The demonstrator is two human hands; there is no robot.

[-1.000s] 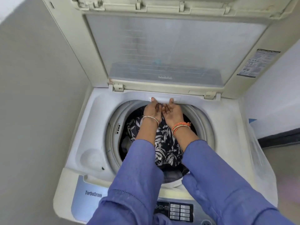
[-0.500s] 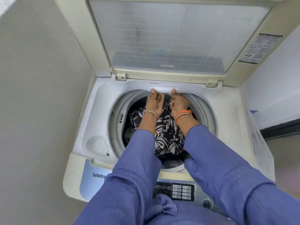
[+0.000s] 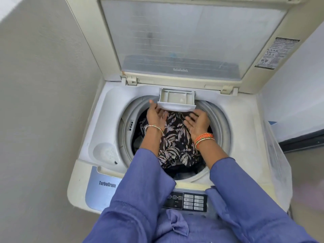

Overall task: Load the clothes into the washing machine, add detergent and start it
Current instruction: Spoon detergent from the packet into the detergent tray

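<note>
A top-loading washing machine [image 3: 98,120] stands with its lid [image 3: 175,37] raised. Dark leaf-print clothes [image 3: 177,137] fill the drum. At the drum's far rim a white detergent drawer [image 3: 176,100] is pulled out and looks empty but for a pale speck. My left hand [image 3: 156,116] touches the drawer's front left corner from below, fingers spread. My right hand [image 3: 198,122] hovers palm-up just below the drawer's right side, fingers apart, holding nothing.
The control panel [image 3: 187,200] with buttons sits at the near edge, partly behind my blue sleeves. A round recess [image 3: 105,152] lies at the machine's front left. Grey wall stands close on the left; a clear plastic cover [image 3: 278,163] hangs down the right side.
The detergent drawer, shut a second ago, now sticks out over the drum. Both hands have drawn back from it and moved apart.
</note>
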